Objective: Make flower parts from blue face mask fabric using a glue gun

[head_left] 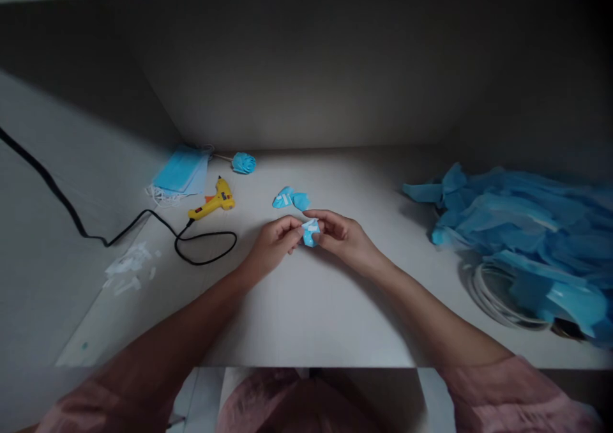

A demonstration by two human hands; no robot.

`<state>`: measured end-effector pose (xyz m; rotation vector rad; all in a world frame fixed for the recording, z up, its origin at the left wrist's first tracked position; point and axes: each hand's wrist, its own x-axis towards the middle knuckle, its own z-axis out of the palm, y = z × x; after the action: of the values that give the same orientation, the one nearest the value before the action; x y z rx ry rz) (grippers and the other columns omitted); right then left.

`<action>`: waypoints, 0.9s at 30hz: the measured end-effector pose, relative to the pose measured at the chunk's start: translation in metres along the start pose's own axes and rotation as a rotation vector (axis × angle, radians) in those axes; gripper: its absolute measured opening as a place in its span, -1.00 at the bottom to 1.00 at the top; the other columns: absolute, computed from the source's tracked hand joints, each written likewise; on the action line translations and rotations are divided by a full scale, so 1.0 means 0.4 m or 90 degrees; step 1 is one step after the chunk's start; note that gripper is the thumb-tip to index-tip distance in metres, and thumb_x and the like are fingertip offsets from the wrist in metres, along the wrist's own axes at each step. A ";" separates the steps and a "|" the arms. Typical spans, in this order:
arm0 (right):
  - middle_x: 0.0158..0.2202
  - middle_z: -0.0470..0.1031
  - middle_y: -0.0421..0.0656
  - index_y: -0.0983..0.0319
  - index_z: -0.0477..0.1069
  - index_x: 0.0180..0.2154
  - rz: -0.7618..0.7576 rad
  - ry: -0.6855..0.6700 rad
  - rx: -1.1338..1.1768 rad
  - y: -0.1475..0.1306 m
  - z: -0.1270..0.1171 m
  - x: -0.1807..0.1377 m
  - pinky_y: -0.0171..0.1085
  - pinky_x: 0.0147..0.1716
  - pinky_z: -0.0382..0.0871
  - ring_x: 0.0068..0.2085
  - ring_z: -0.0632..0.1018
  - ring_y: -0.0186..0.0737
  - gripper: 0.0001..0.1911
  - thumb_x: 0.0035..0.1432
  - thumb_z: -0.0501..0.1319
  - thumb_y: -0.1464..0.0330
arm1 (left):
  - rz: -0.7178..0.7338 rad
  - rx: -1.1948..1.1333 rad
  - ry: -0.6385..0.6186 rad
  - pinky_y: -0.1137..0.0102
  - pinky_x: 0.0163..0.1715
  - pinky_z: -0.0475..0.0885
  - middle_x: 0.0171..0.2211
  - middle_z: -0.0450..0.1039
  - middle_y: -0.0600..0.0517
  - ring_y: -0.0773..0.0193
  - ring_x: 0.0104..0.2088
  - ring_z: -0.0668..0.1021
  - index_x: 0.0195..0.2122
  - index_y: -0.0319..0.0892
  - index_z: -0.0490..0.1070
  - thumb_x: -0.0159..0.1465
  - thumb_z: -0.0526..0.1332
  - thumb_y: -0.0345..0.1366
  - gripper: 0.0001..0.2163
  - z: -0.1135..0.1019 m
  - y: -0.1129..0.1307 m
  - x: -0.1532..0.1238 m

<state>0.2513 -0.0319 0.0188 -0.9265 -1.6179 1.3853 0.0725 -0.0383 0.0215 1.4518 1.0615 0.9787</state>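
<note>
Near the middle of the white tabletop, a small blue petal-shaped piece of fabric [310,237] with a white patch on it is pinched between my two hands. My left hand [275,244] grips its left edge with thumb and fingers closed. On its right edge, the thumb and fingers of my right hand [345,235] are closed too. Just beyond my fingers lie more blue petal pieces [283,198], some with white strips on them. A rolled blue fabric rose [244,163] on a thin stem rests farther back to the left.
A yellow glue gun [218,200] lies left of my hands, its black cord [191,262] looping over the table. Blue face masks [181,170] are stacked behind it. White scraps [128,264] lie at the left. A heap of blue fabric [517,216] and coiled white wire [493,299] fill the right.
</note>
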 end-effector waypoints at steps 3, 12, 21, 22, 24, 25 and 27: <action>-0.48 0.21 -0.31 0.22 0.37 0.04 -0.008 0.010 -0.010 -0.002 -0.001 0.000 -0.28 -0.37 0.19 -0.44 0.26 -0.36 -0.54 0.06 0.24 0.33 | 0.003 -0.017 0.008 0.48 -0.54 0.27 -0.54 0.30 0.12 0.42 -0.55 0.34 -0.43 -0.19 0.32 0.19 0.13 -0.18 -0.82 0.000 0.001 0.001; -0.48 0.19 -0.30 0.22 0.41 0.02 -0.001 0.015 -0.048 -0.004 0.007 -0.002 -0.29 -0.41 0.16 -0.45 0.24 -0.36 -0.55 0.04 0.22 0.36 | -0.002 -0.002 0.004 0.50 -0.59 0.21 -0.59 0.26 0.16 0.45 -0.60 0.29 -0.44 -0.20 0.33 0.16 0.18 -0.22 -0.85 0.002 -0.014 0.002; -0.47 0.29 -0.29 0.20 0.44 0.00 -0.010 0.006 0.042 0.013 0.002 0.006 -0.27 -0.33 0.23 -0.41 0.33 -0.35 -0.59 0.08 0.27 0.28 | -0.023 -0.072 0.041 0.51 -0.59 0.24 -0.57 0.31 0.13 0.45 -0.59 0.33 -0.45 -0.21 0.33 0.18 0.17 -0.21 -0.83 -0.002 -0.012 0.006; -0.47 0.29 -0.30 0.20 0.44 0.00 -0.009 0.012 0.046 0.012 0.002 0.006 -0.27 -0.32 0.24 -0.41 0.33 -0.36 -0.59 0.08 0.27 0.29 | -0.024 -0.077 0.035 0.50 -0.58 0.24 -0.56 0.32 0.12 0.45 -0.58 0.34 -0.45 -0.21 0.33 0.19 0.16 -0.20 -0.82 -0.002 -0.010 0.004; -0.46 0.29 -0.30 0.22 0.43 0.00 -0.007 0.018 0.052 0.010 0.001 0.005 -0.27 -0.31 0.24 -0.41 0.33 -0.37 -0.59 0.08 0.28 0.31 | -0.029 -0.083 0.024 0.50 -0.57 0.24 -0.55 0.34 0.11 0.45 -0.58 0.35 -0.42 -0.21 0.34 0.21 0.14 -0.18 -0.81 -0.003 -0.007 0.003; -0.46 0.29 -0.30 0.23 0.43 0.00 -0.006 0.018 0.052 0.010 0.000 0.005 -0.28 -0.31 0.24 -0.41 0.33 -0.38 -0.59 0.07 0.27 0.32 | -0.031 -0.082 0.020 0.49 -0.57 0.25 -0.54 0.34 0.12 0.44 -0.58 0.35 -0.40 -0.21 0.34 0.22 0.13 -0.17 -0.80 -0.002 -0.007 0.002; -0.47 0.28 -0.31 0.23 0.42 0.01 -0.007 0.012 0.046 0.010 0.000 0.004 -0.28 -0.34 0.24 -0.42 0.32 -0.38 -0.58 0.07 0.27 0.34 | -0.035 -0.072 0.013 0.49 -0.56 0.25 -0.56 0.33 0.13 0.44 -0.58 0.35 -0.38 -0.20 0.35 0.20 0.15 -0.16 -0.81 -0.002 -0.006 0.002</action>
<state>0.2506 -0.0300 0.0150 -0.8854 -1.5465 1.4140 0.0718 -0.0371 0.0191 1.3164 1.0390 0.9993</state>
